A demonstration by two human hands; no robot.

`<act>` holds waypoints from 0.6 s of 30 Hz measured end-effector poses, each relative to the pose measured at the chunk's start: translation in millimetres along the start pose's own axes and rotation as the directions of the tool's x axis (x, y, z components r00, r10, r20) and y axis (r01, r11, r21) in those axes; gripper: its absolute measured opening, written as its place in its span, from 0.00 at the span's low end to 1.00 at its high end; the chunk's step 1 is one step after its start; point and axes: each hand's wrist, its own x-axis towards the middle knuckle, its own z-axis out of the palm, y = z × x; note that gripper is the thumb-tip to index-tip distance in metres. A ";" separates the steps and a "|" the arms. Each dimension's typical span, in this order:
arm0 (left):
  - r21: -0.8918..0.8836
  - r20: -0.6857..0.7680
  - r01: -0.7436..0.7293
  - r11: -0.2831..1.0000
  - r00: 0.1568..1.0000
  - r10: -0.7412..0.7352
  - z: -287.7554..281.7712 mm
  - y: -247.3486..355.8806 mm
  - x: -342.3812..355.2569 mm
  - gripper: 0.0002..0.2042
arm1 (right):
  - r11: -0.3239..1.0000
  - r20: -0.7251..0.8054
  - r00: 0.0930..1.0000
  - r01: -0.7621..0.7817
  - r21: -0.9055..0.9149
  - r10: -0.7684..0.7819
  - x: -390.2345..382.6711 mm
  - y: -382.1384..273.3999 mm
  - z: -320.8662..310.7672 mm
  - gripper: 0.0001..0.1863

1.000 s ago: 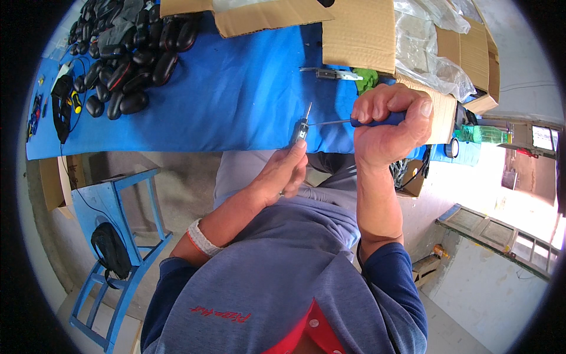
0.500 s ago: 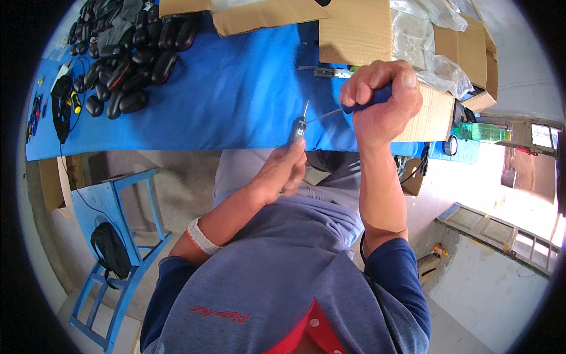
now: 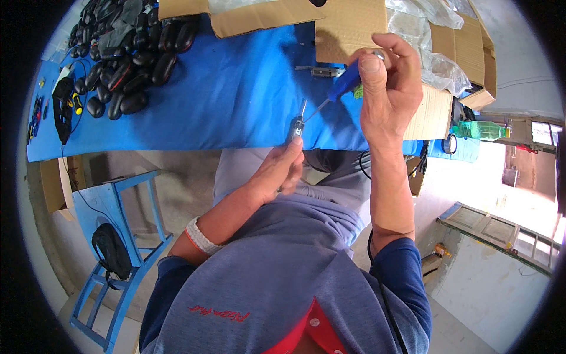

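My left hand (image 3: pixel 278 172) grips a small dark-and-silver metal part (image 3: pixel 297 128) whose thin pin points away from me. My right hand (image 3: pixel 390 94), fingers curled loosely, holds a screwdriver by its blue handle (image 3: pixel 345 82). The thin blade slants down toward the part, its tip at or beside it; contact is hard to tell. A similar metal piece (image 3: pixel 324 72) lies on the blue cloth (image 3: pixel 218 100) beyond my hands, near a bit of green material, partly hidden.
A heap of black oval cases (image 3: pixel 127 65) lies left, beside tools (image 3: pixel 76 103) and cables. Cardboard boxes (image 3: pixel 457 44) with clear plastic, a green bottle (image 3: pixel 480 131) and a tape roll (image 3: pixel 449 144) sit right. A blue wooden stool (image 3: pixel 106 206) holds a black bag (image 3: pixel 112 251).
My right hand has moved up and loosened its fingers. The screwdriver has swung from nearly level to a steep slant. My left hand and the part have shifted slightly left.
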 end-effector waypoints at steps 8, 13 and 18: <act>0.012 0.033 -0.022 1.000 0.999 0.022 -2.9 -4.1 2.3 0.25 | 0.979 0.032 0.997 -0.069 0.192 0.064 -3.8 -6.4 -6.3 0.13; 0.010 0.010 -0.028 1.000 1.000 0.028 -1.5 -2.8 -0.1 0.25 | 0.999 0.071 0.997 0.022 -0.038 -0.019 -1.3 -9.0 -19.2 0.10; 0.004 0.024 -0.036 0.999 0.999 0.036 -1.9 -3.3 0.9 0.25 | 0.968 0.042 0.999 -0.009 -0.249 0.020 -4.7 -15.0 -26.2 0.11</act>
